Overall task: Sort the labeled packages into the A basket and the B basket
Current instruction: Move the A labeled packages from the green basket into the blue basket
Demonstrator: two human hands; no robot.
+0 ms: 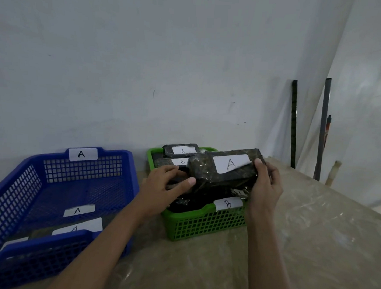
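Observation:
A black wrapped package with a white A label [224, 171] is held over the green basket [205, 227], which carries a B label on its front rim. My left hand [167, 186] grips the package's left end, thumb on its front. My right hand [265, 184] grips its right end. Behind it in the green basket lie another A-labeled package [181, 150] and a B-labeled package [175, 162]. The blue basket [56, 194], marked A on its far rim, stands to the left and holds black packages with A labels [79, 211].
Both baskets stand on a table covered with beige plastic sheeting [301, 249], close to a white wall. Dark poles [293, 123] lean in the back right corner. The table's right edge runs diagonally at the far right.

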